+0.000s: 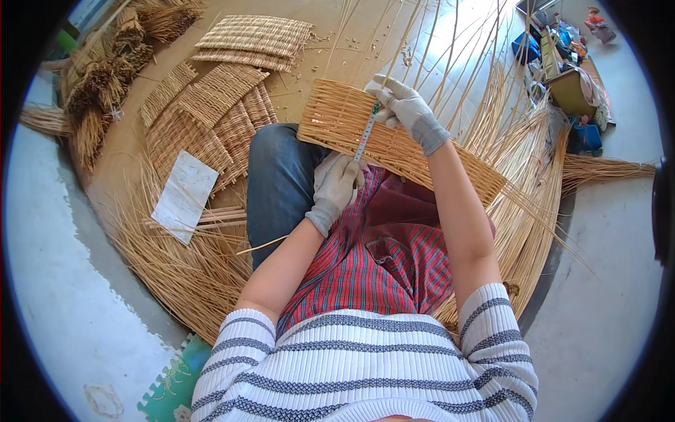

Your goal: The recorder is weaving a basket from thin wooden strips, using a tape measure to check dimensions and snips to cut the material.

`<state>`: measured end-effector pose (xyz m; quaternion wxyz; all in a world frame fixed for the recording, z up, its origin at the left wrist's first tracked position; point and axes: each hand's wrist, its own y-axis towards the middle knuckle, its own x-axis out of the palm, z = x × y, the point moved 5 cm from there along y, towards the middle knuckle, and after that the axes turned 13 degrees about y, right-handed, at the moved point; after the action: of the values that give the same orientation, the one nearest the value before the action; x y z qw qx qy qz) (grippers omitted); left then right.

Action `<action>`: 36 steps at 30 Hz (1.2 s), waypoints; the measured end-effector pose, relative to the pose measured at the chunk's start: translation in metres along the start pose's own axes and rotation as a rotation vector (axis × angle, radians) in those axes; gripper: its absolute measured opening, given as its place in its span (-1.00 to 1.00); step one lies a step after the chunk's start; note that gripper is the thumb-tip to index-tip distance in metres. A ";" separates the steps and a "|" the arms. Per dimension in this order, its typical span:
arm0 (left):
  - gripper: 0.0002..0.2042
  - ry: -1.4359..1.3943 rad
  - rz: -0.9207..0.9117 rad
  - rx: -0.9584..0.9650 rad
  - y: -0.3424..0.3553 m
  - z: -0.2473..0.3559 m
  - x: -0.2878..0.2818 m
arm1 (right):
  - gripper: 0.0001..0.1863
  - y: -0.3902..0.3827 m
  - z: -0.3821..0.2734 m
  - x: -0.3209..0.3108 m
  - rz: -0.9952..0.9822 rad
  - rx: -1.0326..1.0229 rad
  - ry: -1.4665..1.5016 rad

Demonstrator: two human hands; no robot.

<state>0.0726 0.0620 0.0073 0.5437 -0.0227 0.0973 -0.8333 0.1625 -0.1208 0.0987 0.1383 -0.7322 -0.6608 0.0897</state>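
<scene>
A long woven wicker panel [429, 151], pale tan with loose stakes at its end, lies slanted over my knees. A narrow measuring tape [364, 135] runs across its width. My gloved right hand [397, 109] grips the panel's upper edge at the tape's top end. Below, my gloved left hand [336, 184] is closed on the tape's other end at the panel's lower edge; some of its fingers are hidden. A thin cane [261, 246] crosses near my left wrist. My red plaid apron [373, 267] and jeans [274, 183] show underneath.
Stacked woven mats [218, 95] lie at upper left, with a paper sheet [184, 193] and wooden sticks [225, 218] below. Reed bundles [98, 105] line the left; loose canes [527, 176] spread on the right. A cluttered olive container [569, 95] stands at upper right. A green foam mat [169, 387] shows at lower left.
</scene>
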 end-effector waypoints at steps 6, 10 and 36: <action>-0.75 -0.044 -0.002 -0.054 -0.001 0.000 0.000 | -0.55 0.001 -0.002 0.004 0.019 0.009 0.017; -0.75 -0.057 -0.005 -0.049 -0.001 -0.003 0.002 | -0.72 0.005 -0.001 0.003 0.111 0.039 -0.030; -0.74 -0.225 -0.186 -0.123 0.001 -0.024 0.059 | -0.49 -0.026 0.000 -0.038 0.053 0.018 -0.106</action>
<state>0.0458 0.0117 -0.0200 0.4692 -0.1582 0.0842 -0.8647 0.1340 -0.1559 0.1051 0.1072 -0.7423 -0.6469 0.1377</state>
